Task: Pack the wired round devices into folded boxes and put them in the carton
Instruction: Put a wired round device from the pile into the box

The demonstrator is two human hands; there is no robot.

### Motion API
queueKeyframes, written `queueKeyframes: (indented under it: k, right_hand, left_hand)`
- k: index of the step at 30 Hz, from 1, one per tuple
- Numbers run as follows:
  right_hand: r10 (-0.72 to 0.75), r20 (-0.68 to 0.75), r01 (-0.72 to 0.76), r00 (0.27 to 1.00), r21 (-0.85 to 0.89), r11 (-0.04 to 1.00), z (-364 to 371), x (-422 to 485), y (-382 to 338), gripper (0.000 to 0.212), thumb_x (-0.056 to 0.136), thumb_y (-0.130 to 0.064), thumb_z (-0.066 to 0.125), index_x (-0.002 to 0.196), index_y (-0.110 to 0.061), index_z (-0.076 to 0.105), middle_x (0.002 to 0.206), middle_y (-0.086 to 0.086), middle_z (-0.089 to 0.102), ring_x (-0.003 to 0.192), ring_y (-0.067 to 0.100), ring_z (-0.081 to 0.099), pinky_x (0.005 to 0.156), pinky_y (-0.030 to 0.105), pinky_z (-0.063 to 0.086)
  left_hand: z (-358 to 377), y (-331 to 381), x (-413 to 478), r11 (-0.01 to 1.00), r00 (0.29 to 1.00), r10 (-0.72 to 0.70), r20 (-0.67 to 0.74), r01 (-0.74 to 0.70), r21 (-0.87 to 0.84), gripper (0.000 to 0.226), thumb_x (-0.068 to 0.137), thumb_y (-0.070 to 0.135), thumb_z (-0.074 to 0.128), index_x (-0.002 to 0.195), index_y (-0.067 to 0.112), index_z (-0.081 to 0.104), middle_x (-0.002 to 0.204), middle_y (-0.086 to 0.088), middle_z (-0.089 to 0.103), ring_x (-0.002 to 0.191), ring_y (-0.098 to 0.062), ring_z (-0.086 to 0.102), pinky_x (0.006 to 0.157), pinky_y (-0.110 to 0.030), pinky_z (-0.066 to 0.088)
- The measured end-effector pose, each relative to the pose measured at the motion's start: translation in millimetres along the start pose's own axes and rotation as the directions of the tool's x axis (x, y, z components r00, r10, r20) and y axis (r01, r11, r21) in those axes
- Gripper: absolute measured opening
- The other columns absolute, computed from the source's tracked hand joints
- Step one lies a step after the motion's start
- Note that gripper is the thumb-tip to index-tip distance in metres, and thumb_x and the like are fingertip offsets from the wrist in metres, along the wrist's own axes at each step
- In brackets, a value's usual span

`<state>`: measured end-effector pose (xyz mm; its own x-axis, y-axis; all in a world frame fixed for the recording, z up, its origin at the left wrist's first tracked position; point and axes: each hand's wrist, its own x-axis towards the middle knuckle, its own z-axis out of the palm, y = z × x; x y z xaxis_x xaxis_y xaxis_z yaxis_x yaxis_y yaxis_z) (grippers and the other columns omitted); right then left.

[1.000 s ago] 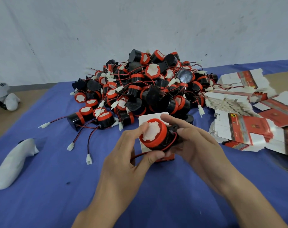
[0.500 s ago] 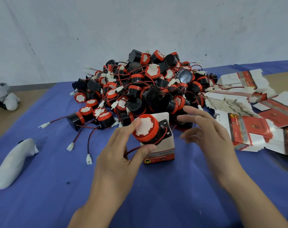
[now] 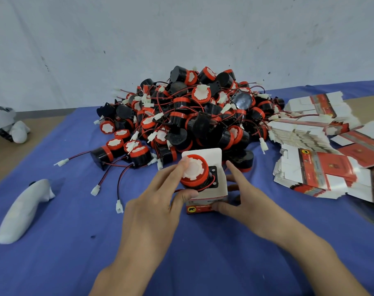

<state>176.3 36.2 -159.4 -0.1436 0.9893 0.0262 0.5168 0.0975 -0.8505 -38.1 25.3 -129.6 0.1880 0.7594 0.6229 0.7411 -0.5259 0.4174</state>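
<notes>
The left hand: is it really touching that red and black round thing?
Touching. Head view: the left hand pinches the round device, forefinger on its white cap, thumb under its red rim, above the box.

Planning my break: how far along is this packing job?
Early. One box is folded and standing. In hand: the left hand seats a red-capped round device into its open top while the right hand holds the box. Left: closing it, the large pile of devices, the flat boxes. No carton in view.

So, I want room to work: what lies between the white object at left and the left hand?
In the head view, blue cloth, with two loose white wire connectors lying on it.
</notes>
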Motion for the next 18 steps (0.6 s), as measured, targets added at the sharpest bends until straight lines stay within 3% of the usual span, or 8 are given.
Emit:
queueKeyframes:
  k: [3,6,8,10,12,14,16,18]
  right_hand:
    - [-0.045,-0.074,0.039,0.996,-0.084,0.996,2.0,1.3,-5.4,0.105,0.082,-0.041,0.079,0.158,-0.043,0.007,0.134,-0.032,0.049,0.123,-0.003,0.051,0.101,0.019,0.046]
    - [-0.111,-0.072,0.102,0.991,-0.121,0.987,6.5,1.1,-10.5,0.104,0.081,-0.045,0.079,0.16,-0.04,0.01,0.144,-0.025,0.039,0.134,0.0,0.04,0.11,0.034,0.044]
    - [-0.159,-0.054,0.15,0.986,-0.147,0.978,9.1,1.1,-11.3,0.101,0.081,-0.049,0.077,0.159,-0.044,0.013,0.137,-0.027,0.041,0.128,-0.004,0.044,0.107,0.03,0.044]
    - [-0.193,-0.043,0.184,0.98,-0.163,0.969,11.0,0.3,-11.6,0.096,0.08,-0.055,0.074,0.157,-0.047,0.018,0.127,-0.034,0.042,0.119,-0.009,0.046,0.101,0.021,0.043]
    - [-0.208,-0.042,0.199,0.977,-0.163,0.966,12.1,-0.8,-11.8,0.09,0.081,-0.052,0.075,0.154,-0.051,0.021,0.12,-0.039,0.042,0.111,-0.015,0.047,0.095,0.015,0.041]
    - [-0.223,-0.042,0.214,0.974,-0.164,0.963,12.1,-1.8,-11.9,0.084,0.083,-0.049,0.076,0.147,-0.06,0.023,0.117,-0.043,0.041,0.108,-0.017,0.047,0.092,0.012,0.041]
    - [-0.232,-0.043,0.222,0.972,-0.162,0.961,12.3,-2.6,-13.7,0.08,0.084,-0.047,0.076,0.14,-0.067,0.023,0.117,-0.043,0.042,0.108,-0.016,0.048,0.092,0.011,0.043]
    - [-0.232,-0.047,0.222,0.971,-0.161,0.962,13.3,-2.4,-14.3,0.08,0.085,-0.043,0.077,0.145,-0.061,0.026,0.116,-0.041,0.043,0.108,-0.013,0.049,0.094,0.015,0.044]
  left_hand:
    - [-4.7,-1.6,1.2,0.98,0.993,0.119,-0.001,-0.117,0.16,0.046,0.091,0.039,0.062,0.136,0.035,0.051,0.13,0.02,0.051,0.067,-0.008,0.061,0.031,-0.033,0.045]
    - [-3.1,-3.3,-1.1,0.944,0.978,0.206,0.034,-0.208,0.254,0.059,0.079,0.025,0.083,0.127,0.029,0.049,0.128,0.019,0.048,0.059,-0.006,0.057,0.024,-0.031,0.037]
    - [-3.3,-3.3,-0.2,0.967,0.989,0.135,0.064,-0.146,0.207,0.051,0.084,0.036,0.071,0.13,0.03,0.049,0.123,0.019,0.057,0.058,-0.006,0.062,0.027,-0.031,0.04]
    - [-3.2,-1.9,1.9,0.987,0.993,-0.011,0.121,-0.009,0.163,0.048,0.09,0.044,0.064,0.134,0.039,0.045,0.107,0.031,0.065,0.081,0.004,0.062,0.038,-0.021,0.04]
    - [3.6,-8.0,-1.2,0.984,0.982,-0.068,0.175,0.038,0.172,0.045,0.095,0.049,0.057,0.129,0.056,0.028,0.078,0.048,0.051,0.089,0.027,0.044,0.049,-0.013,0.024]
    - [6.6,-10.6,-2.6,0.983,0.977,-0.079,0.2,0.042,0.18,0.044,0.097,0.048,0.053,0.124,0.058,0.02,0.07,0.056,0.042,0.081,0.037,0.035,0.053,-0.012,0.015]
    - [4.7,-8.1,-0.6,0.978,0.965,-0.101,0.242,0.051,0.202,0.052,0.095,0.034,0.063,0.126,0.055,0.027,0.07,0.058,0.042,0.079,0.034,0.04,0.052,-0.011,0.016]
    - [4.0,-8.7,-2.1,0.979,0.97,-0.028,0.242,-0.021,0.2,0.07,0.076,0.014,0.085,0.125,0.043,0.045,0.074,0.043,0.058,0.071,0.013,0.055,0.042,-0.008,0.013]
